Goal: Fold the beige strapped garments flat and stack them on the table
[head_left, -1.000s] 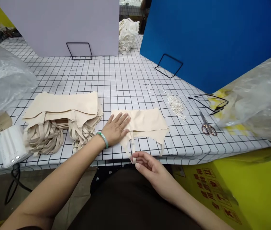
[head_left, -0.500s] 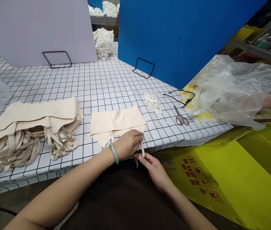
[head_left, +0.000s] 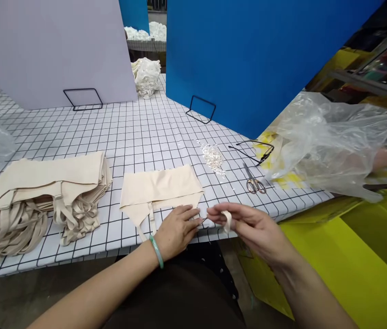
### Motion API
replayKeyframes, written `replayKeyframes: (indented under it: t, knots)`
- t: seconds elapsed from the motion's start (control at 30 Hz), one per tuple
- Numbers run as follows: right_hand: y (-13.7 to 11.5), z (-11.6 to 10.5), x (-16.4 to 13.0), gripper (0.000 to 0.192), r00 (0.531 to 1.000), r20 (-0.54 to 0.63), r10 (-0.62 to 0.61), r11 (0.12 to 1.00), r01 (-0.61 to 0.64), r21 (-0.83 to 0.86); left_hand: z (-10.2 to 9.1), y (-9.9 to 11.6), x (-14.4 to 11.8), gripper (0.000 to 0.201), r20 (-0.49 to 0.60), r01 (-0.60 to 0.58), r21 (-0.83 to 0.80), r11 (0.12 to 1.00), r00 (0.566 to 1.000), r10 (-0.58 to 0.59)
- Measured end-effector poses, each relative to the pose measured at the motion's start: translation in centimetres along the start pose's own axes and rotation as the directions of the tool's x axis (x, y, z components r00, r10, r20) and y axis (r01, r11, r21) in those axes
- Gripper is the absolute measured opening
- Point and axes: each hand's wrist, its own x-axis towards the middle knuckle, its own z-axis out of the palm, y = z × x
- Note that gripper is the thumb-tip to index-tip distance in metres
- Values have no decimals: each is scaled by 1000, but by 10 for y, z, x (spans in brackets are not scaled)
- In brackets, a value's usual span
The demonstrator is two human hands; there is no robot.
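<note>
Beige garment (head_left: 161, 185); white black-grid tablecloth (head_left: 145, 137); blue board (head_left: 248, 59); green bracelet (head_left: 156, 250).

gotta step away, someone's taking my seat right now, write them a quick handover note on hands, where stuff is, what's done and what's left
Left hand: flat on the beige garment, pinning its lower right corner near the table edge.
Right hand: pinching the garment's strap, looped over the fingers.
Done: stack of garments at left.
Left: this piece is not on the stack.
Scissors and a small pile of white bits lie to the right.

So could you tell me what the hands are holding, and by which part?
The right hand pinches the beige garment by its strap end; the left hand presses it flat.
</note>
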Motion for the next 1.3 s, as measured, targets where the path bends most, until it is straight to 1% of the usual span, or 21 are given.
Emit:
replayKeyframes:
  t: [0.07,0.13,0.2,0.27,0.33,0.4,0.47,0.53,0.6,0.67,0.7,0.77,0.87,0.93,1.0,1.03,1.07,1.1,1.17,1.23,1.3]
  knots:
    - [-6,7,24,36,994,-74,-79,996,75,-55,-1,1,1,29,2,7,-8,1000,1000,-6]
    - [-11,13,44,30,970,-154,-190,976,169,-138,-2,2,1,29,1,25,-13,1000,1000,-25]
    - [-15,19,59,27,944,-196,-265,961,241,-138,-1,2,0,29,9,43,-19,999,999,-43]
    - [-20,25,68,29,945,-215,-249,968,249,-27,0,2,-2,32,26,52,-39,998,998,-51]
    - [-23,31,72,36,960,-209,-188,975,208,80,-3,1,0,36,35,52,-98,994,998,-49]
    - [-23,36,73,39,972,-192,-137,983,158,97,-12,0,6,34,-26,87,-212,973,995,-95]
    - [-21,42,73,37,978,-176,-111,992,119,36,-29,-1,17,27,-147,157,-381,911,963,-228]
    - [-18,48,72,37,981,-160,-107,993,96,-74,-49,-3,31,21,-200,223,-571,790,895,-398]
    - [-14,53,70,38,985,-135,-103,981,78,-180,-66,-7,44,18,-132,270,-708,652,857,-498]
    - [-11,58,66,38,991,-107,-79,965,50,-257,-75,-10,51,15,-16,331,-770,546,845,-534]
    - [-8,60,63,39,994,-93,-64,958,35,-286,-76,-12,52,14,33,361,-777,515,841,-539]
    - [-1,61,55,39,998,-61,-23,945,2,-327,-73,-13,47,12,99,411,-763,499,837,-538]
    - [14,60,44,37,999,-15,29,942,-32,-334,-63,-13,32,9,137,457,-684,568,846,-515]
    - [23,58,42,35,997,-35,62,952,-70,-297,-57,-16,25,8,115,451,-568,688,872,-477]
    - [28,57,47,33,987,-106,121,964,-142,-225,-53,-25,24,7,26,370,-369,853,921,-389]
    - [29,57,51,31,977,-146,158,966,-183,-181,-52,-30,25,7,-18,310,-249,918,946,-324]
    - [29,56,56,29,965,-178,191,967,-216,-136,-50,-37,28,9,-42,253,-137,958,964,-261]
    - [29,57,61,26,956,-196,218,966,-240,-94,-48,-43,31,12,-43,209,-46,977,977,-211]
    - [26,59,71,20,947,-196,254,964,-265,-36,-44,-54,36,16,-6,169,65,983,986,-169]
    - [25,63,78,17,944,-177,280,959,-285,-2,-40,-61,38,20,7,163,109,980,986,-165]
    - [24,68,82,15,937,-160,310,950,-311,21,-37,-64,39,20,-25,175,91,980,984,-174]
